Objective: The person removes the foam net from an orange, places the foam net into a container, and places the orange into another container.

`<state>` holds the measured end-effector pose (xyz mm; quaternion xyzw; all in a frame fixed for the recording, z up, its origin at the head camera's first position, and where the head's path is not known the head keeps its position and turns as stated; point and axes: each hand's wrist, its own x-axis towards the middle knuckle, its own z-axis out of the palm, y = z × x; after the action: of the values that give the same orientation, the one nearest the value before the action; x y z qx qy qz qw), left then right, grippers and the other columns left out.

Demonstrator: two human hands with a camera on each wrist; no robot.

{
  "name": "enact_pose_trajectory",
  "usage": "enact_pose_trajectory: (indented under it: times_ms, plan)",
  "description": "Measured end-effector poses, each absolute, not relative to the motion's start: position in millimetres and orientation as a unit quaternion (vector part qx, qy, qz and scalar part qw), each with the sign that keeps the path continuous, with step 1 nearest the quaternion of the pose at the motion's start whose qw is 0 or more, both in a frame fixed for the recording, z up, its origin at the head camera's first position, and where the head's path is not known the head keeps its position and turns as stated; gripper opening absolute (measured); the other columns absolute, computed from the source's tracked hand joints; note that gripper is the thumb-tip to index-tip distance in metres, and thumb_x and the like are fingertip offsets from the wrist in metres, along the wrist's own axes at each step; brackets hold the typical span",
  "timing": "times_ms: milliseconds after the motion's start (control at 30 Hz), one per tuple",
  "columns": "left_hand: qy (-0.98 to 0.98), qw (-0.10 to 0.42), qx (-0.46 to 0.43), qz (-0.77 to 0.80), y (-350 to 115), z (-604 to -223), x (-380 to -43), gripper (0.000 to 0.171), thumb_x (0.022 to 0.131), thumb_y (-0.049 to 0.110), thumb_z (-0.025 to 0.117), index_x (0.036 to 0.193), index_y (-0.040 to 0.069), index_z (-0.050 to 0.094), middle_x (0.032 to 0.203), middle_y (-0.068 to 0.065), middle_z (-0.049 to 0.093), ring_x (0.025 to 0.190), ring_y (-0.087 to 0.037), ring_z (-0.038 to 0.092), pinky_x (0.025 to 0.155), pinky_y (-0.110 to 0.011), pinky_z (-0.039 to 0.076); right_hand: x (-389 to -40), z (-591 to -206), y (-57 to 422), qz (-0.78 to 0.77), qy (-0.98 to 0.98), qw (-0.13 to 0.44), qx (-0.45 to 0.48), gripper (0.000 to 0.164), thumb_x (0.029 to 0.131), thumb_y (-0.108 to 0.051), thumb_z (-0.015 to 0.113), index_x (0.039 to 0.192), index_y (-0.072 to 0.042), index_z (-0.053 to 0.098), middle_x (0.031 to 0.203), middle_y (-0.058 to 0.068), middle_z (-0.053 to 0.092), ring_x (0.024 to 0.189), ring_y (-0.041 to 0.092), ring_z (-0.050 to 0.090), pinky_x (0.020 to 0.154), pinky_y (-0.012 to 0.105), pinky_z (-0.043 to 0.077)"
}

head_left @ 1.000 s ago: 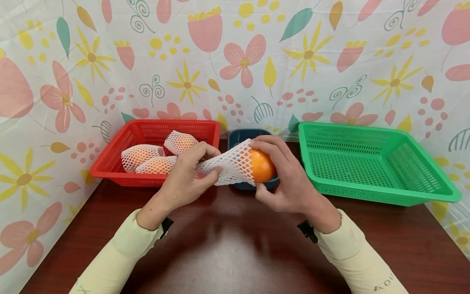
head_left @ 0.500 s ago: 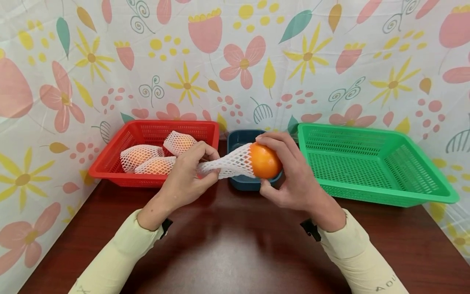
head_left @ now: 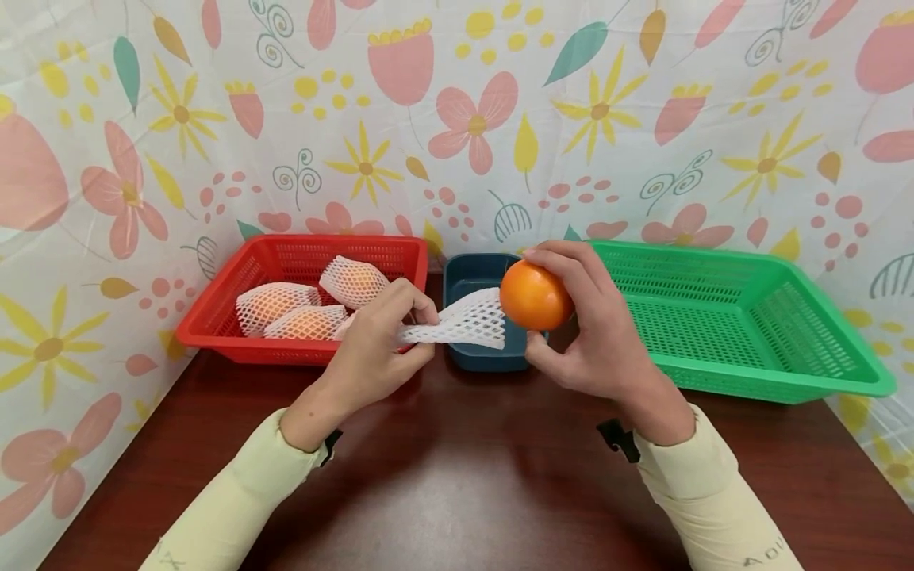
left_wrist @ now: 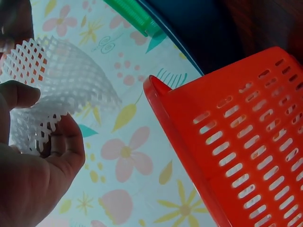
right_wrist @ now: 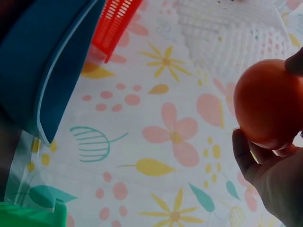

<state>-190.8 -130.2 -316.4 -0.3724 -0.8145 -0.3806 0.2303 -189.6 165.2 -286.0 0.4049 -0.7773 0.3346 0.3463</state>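
A slotted red basket [head_left: 250, 350] stands on the left of the dark worktop [head_left: 457, 500], a green basket [head_left: 743, 381] on the right, and a small blue tub [head_left: 493, 362] between them; a flower-printed cloth [head_left: 474, 123] hangs behind all three. Three fruits in white netting [head_left: 278, 308] lie together in the red basket, and a pale patch beside the left hand is too covered to identify. Seen from the head, the left hand blocks the red basket's near right corner, the right hand covers the green basket's left end, and the white net sleeve [head_left: 467, 321] and the orange fruit [head_left: 537, 296] hide part of the tub. Only this view shows the netted fruits. The left wrist view adds the red basket's slotted wall close up and a glimpse of orange behind the mesh; the right wrist view shows the fruit's bare skin from another side, with one digit under it and another at its upper edge. The left hand's grip [head_left: 382, 339] is narrow, thumb and curled fingers pinching the bunched end of the sleeve. The right hand's grip [head_left: 594, 329] is spread as wide as the fruit, fingers over the top and thumb below. The fruit is held up, out of the sleeve, right at its open mouth; whether the two touch I cannot tell.
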Motion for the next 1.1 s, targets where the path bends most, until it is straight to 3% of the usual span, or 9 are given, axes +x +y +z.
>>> enact_pose_trajectory:
  times_ms: [433, 767, 1100]
  plan:
    - [-0.816, 0.290, -0.397, -0.304, -107.0, -330.5, -190.6, 0.033, 0.078, 0.004, 0.083, 0.102, 0.013, 0.063, 0.104, 0.000, 0.060, 0.102, -0.014, 0.058, 0.090, -0.031, 0.052, -196.0, -279.4, 177.5, 0.320, -0.794, 0.361, 0.371, 0.070, 0.075, -0.018, 0.072, 0.142, -0.003, 0.059, 0.142, 0.018, 0.056, 0.125, 0.030, 0.056, 0.093, 0.047, 0.053]
    - [-0.823, 0.312, -0.371, -0.294, -92.5, -343.0, -189.2, 0.031, 0.081, 0.012, 0.085, 0.104, 0.014, 0.064, 0.107, -0.001, 0.061, 0.102, -0.015, 0.057, 0.090, -0.032, 0.051, -205.0, -279.5, 196.7, 0.330, -0.806, 0.365, 0.327, 0.069, 0.074, -0.017, 0.075, 0.141, -0.004, 0.061, 0.140, 0.016, 0.058, 0.122, 0.027, 0.057, 0.094, 0.024, 0.047]
    - [-0.835, 0.313, -0.356, -0.279, -75.3, -359.2, -197.9, 0.028, 0.082, 0.008, 0.081, 0.102, 0.015, 0.064, 0.104, 0.001, 0.059, 0.099, -0.015, 0.055, 0.084, -0.031, 0.047, -215.3, -280.5, 214.5, 0.330, -0.835, 0.356, 0.260, 0.069, 0.074, -0.009, 0.079, 0.140, -0.006, 0.061, 0.140, 0.013, 0.059, 0.123, 0.025, 0.054, 0.089, 0.029, 0.044]
